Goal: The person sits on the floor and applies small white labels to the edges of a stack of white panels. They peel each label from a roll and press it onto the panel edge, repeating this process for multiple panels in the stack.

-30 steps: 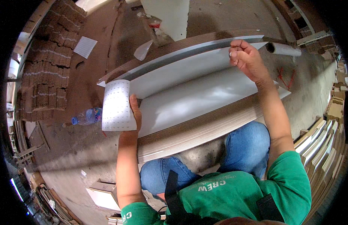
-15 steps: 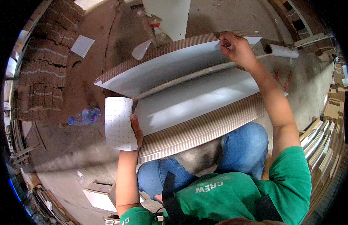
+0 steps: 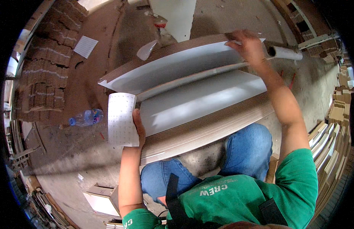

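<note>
My left hand (image 3: 139,128) grips a white sheet of small printed stickers (image 3: 122,120), thumb on its right edge, other fingers hidden behind it. The sheet curls slightly and stands beside the left ends of the panels. My right hand (image 3: 248,46) lies over the right end of the far stack of white panels (image 3: 165,63), fingers across its brown edges and thumb apart near the white face. Those fingers are a little blurred. A near stack of panels (image 3: 207,101), white face up, leans against my knees. A narrow pale strip runs between the two stacks.
A plastic bottle (image 3: 86,117) lies on the floor at left. Brown stacked boards (image 3: 47,76) stand behind it, near a white ribbed piece (image 3: 86,46). A white roll (image 3: 287,53) lies beyond my right hand. More panels (image 3: 329,149) are stacked at right.
The right hand has gone from a pinch above the panel's edge to fingers laid over that edge, shifting slightly right. The sticker sheet, in my left hand, has risen and tilted a little.
</note>
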Demonstrator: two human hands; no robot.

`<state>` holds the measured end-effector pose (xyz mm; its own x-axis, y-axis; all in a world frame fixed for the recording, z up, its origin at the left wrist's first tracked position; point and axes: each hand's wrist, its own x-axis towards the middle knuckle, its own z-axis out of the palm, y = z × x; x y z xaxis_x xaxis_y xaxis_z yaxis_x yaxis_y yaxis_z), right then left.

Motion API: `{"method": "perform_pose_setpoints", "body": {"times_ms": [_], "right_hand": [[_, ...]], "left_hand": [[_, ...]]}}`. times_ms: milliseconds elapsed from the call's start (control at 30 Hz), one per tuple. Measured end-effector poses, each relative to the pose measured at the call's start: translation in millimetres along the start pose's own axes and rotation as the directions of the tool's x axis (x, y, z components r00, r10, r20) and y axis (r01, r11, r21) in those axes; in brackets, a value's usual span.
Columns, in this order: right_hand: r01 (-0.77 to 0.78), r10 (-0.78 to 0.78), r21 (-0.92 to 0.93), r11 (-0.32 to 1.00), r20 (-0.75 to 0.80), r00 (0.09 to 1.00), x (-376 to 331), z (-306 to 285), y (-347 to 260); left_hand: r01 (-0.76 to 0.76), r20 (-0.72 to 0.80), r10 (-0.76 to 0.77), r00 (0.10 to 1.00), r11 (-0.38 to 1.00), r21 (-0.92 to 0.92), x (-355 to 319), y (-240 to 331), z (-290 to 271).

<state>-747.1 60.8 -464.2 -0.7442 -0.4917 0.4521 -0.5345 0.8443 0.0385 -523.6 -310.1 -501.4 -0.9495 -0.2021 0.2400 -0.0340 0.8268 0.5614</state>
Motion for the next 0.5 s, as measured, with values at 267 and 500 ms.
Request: {"method": "perform_pose_setpoints", "body": {"times_ms": [267,500], "right_hand": [[-0.322,0.284,0.579,0.749,0.158,0.946,-35,-38,-43],[-0.073,0.012,0.482,0.873,0.129,0.992,-33,17,-44]], "left_hand": [[0.027,-0.073,-0.035,0.997,0.995,-0.1,25,9,3],[-0.043,-0.142,0.03,0.989,0.995,-0.09,57,15,0]]}}
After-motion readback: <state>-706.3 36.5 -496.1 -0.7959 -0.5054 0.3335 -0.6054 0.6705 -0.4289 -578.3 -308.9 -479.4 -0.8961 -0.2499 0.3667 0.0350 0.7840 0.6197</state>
